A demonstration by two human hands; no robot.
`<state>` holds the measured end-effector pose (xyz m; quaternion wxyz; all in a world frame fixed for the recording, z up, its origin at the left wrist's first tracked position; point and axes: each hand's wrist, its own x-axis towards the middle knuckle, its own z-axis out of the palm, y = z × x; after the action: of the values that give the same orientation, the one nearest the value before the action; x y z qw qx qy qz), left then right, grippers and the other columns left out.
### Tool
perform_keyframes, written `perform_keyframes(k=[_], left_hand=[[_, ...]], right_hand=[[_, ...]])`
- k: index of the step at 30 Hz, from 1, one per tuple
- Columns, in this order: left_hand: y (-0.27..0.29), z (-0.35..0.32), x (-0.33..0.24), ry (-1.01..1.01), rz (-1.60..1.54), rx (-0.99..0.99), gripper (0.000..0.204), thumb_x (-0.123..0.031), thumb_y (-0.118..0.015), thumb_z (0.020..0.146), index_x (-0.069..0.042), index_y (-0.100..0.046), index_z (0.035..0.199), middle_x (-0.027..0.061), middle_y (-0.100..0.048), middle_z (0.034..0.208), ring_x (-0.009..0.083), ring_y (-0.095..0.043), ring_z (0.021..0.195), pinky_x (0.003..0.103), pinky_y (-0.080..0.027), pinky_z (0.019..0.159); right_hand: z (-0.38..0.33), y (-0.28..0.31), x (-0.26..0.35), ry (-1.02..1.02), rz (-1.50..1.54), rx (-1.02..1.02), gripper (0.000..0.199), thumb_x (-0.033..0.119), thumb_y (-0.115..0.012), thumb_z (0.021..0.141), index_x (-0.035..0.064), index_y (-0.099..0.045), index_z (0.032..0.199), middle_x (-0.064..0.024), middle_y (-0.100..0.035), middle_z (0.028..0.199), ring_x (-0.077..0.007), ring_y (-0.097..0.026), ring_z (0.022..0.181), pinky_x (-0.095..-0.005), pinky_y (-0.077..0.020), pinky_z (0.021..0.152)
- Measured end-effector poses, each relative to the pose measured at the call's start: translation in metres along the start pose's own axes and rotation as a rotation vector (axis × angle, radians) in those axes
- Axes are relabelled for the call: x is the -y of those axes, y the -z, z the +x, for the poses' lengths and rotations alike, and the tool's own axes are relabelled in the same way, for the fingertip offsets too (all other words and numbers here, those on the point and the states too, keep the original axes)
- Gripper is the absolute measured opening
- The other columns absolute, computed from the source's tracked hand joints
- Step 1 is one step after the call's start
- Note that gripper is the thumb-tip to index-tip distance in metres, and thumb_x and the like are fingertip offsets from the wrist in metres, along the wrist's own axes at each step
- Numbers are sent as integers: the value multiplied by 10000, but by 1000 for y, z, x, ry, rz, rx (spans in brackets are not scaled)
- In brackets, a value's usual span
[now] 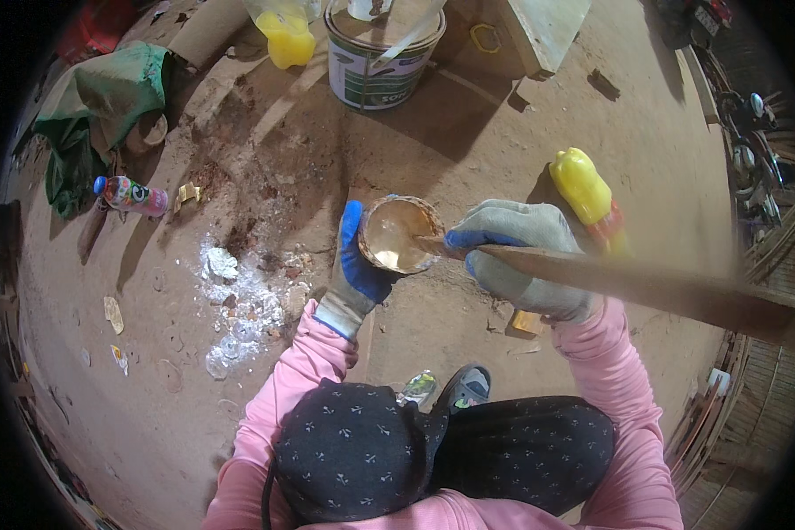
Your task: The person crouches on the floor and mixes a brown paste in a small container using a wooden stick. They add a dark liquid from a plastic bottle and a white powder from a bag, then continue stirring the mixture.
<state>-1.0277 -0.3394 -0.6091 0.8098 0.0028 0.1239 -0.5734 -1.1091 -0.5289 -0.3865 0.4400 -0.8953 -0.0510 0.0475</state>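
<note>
My left hand [359,272], in a grey glove with a blue palm, is wrapped round the left side of a small round pot [401,203] with a rough brown rim. Pale residue coats its inside, and a whitish lump lies low in it. My right hand [523,256], gloved the same way, grips a long wooden stick [627,279]. The stick's far tip reaches into the pot's mouth, and its thick end runs off to the right. A yellow plastic bottle [583,185] with a reddish lower part lies just beyond my right hand.
A paint bucket [375,75] stands at the back, beside a bag of yellow stuff [287,40]. White powder [243,309] is spilled on the dirt floor to the left. Farther left lie a pink drink bottle [137,195] and a green sack [115,88]. A pale slab [548,31] leans at the back right.
</note>
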Motion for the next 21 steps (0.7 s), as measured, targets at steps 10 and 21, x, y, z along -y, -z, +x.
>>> perform_keyframes(k=[10,21], left_hand=[[-5,1,4,-53,96,-41,795,-718,-502,957,-85,-541,1436,158,-577,1444,347,-571,1302,581,-448,1117],[2,4,12,-42,81,-93,740,-679,-513,979,-83,-579,1412,134,-607,1409,305,-599,1269,510,-499,1080]], right_hand=[[12,-10,-3,157,-24,-114,260,142,-705,882,-21,-701,1085,-166,-715,1036,-264,-717,895,-346,-573,784],[10,-3,-4,106,-219,-43,250,57,-700,822,1,-700,1065,-128,-709,976,-246,-718,826,-336,-570,730]])
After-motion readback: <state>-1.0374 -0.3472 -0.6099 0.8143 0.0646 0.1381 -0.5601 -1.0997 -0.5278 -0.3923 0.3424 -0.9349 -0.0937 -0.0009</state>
